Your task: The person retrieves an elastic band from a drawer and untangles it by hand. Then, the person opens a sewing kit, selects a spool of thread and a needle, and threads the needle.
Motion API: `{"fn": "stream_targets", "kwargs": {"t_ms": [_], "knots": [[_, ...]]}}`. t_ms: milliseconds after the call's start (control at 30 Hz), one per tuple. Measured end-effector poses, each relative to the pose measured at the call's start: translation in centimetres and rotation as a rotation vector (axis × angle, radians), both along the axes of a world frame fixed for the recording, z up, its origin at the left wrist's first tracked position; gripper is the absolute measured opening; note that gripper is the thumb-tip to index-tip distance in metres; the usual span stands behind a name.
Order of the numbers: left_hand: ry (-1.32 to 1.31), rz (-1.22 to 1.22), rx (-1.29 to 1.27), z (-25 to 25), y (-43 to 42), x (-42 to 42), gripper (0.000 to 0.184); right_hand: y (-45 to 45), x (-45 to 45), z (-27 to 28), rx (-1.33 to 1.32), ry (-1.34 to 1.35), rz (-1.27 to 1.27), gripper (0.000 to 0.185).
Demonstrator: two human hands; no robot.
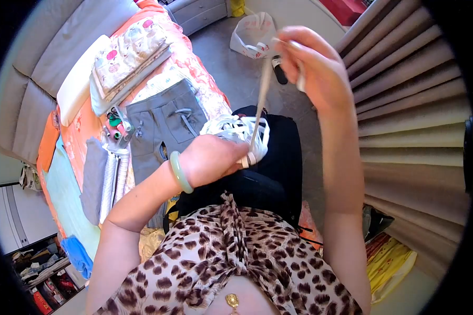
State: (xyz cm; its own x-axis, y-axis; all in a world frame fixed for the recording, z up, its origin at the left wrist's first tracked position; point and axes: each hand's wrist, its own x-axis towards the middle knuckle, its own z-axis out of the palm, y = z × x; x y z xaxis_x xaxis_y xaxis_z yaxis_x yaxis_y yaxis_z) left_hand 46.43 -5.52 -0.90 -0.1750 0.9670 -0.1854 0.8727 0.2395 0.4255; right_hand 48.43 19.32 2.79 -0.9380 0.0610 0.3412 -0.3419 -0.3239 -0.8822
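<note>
My left hand, with a pale green bangle at its wrist, is closed on a flat white band low over my lap. From there the band runs up taut to my right hand. This hand is raised higher and to the right, its fingertips pinched on the band's upper end. A loose tangle of white strips lies on my dark-clad lap, just beyond my left hand and partly hidden by it. Grey drawstring trousers are spread on the bed beside it.
On the bed are folded patterned bedding, a container with scissors and thread spools, and rolled material. A white plastic bag and a dark object are on the floor. Curtains hang at the right.
</note>
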Motion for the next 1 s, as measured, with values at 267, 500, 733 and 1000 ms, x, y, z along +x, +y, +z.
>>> {"fn": "stream_targets", "kwargs": {"t_ms": [267, 500, 733, 1000], "knots": [[0.173, -0.178, 0.351, 2.5, 0.4, 2.1, 0.009, -6.9, -7.7, -8.3, 0.272, -0.417, 0.336, 0.028], [-0.308, 0.126, 0.258, 0.3, 0.1, 0.3, 0.018, -8.1, -6.1, -12.5, 0.389, -0.578, 0.394, 0.025], [-1.343, 0.555, 0.115, -1.8, 0.9, -1.8, 0.023, -4.3, -5.7, -13.3, 0.889, -0.339, -0.066, 0.029], [-1.828, 0.750, 0.275, -2.7, 0.9, -3.1, 0.033, -3.9, 5.3, -7.1, 0.158, -0.424, -0.182, 0.020]]}}
